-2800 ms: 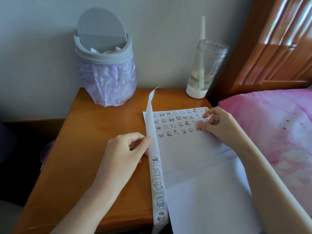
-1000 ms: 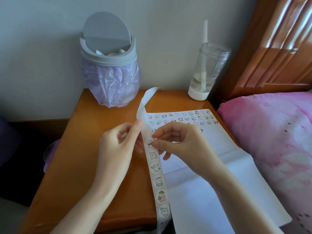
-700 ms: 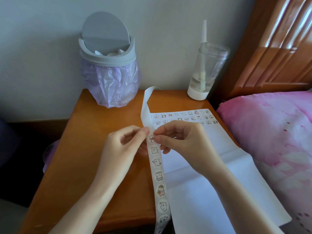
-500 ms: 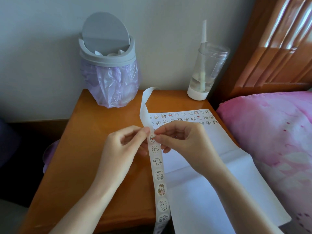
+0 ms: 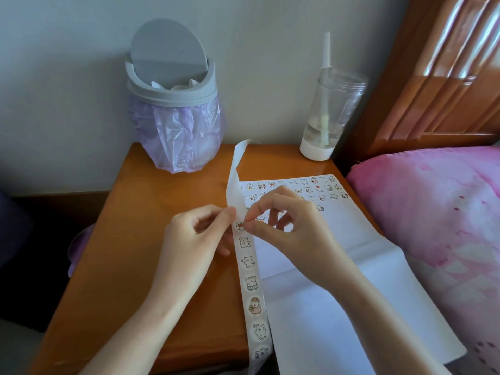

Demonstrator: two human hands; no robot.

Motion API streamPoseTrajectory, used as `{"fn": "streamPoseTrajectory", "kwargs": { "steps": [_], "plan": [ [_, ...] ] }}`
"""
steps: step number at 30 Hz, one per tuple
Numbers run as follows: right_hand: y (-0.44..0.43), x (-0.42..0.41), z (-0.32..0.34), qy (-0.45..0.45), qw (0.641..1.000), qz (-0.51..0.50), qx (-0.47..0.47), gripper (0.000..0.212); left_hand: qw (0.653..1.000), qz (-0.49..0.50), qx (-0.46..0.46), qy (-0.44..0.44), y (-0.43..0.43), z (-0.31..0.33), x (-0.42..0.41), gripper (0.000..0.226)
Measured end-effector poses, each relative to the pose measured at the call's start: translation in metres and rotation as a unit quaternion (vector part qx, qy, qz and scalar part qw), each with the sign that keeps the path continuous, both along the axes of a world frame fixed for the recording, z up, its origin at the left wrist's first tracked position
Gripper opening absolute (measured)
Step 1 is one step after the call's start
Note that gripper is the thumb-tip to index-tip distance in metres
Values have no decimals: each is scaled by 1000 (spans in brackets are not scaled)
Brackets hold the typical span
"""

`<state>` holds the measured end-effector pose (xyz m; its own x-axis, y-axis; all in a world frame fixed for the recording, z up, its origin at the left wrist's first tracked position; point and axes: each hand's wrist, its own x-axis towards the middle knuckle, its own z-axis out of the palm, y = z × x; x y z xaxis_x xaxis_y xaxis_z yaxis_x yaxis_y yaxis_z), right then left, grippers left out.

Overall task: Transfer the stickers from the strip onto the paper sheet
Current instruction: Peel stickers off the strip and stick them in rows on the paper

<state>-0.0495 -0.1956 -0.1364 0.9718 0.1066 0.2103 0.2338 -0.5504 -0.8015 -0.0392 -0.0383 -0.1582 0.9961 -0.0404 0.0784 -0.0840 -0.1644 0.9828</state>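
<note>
Mid-task: L hand (image 5: 197,236) pinches strip (image 5: 250,280), R hand (image 5: 292,228) pinches its top sticker (image 5: 239,226); approx. three rows already on paper sheet (image 5: 338,266) beyond R hand (several left toward wrists).

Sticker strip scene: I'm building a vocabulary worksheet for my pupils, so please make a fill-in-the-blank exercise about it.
1. Of the left hand and the right hand, the one pinching the topmost sticker on the strip is the ____.
2. The bin is lined with a ____ bag.
3. The clear cup holds a little liquid and a ____.
4. Right of the paper sheet lies ____ bedding.

Missing words: right, purple, straw, pink.
</note>
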Motion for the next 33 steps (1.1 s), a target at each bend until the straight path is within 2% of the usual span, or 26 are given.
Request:
{"fn": "streamPoseTrajectory", "kwargs": {
  "steps": [2, 5, 8, 13, 16, 21, 33],
  "plan": [
    [-1, -1, 4, 8, 1000, 17, 6, 11, 1000, 3, -2, 6, 1, 0, 0, 24],
    [-11, 1, 16, 28, 994, 45, 93, 5, 1000, 5, 4, 12, 1, 0, -1, 23],
    [-42, 8, 26, 23, 991, -8, 131, 6, 1000, 3, 10, 15, 0, 0, -2, 22],
    [-104, 23, 18, 69, 982, -144, 99, 2, 1000, 0, 1, 11, -1, 0, -2, 22],
    [-121, 29, 7, 96, 975, -181, 84, 6, 1000, -4, 9, 13, -3, 1, -2, 23],
    [-129, 37, -8, 125, 973, -191, 31, 4, 997, -5, 73, -14, -3, 1, -3, 22],
    [-124, 40, -12, 111, 975, -192, 20, 1, 991, -22, 130, -34, -3, -3, -3, 21]
  ]
}}
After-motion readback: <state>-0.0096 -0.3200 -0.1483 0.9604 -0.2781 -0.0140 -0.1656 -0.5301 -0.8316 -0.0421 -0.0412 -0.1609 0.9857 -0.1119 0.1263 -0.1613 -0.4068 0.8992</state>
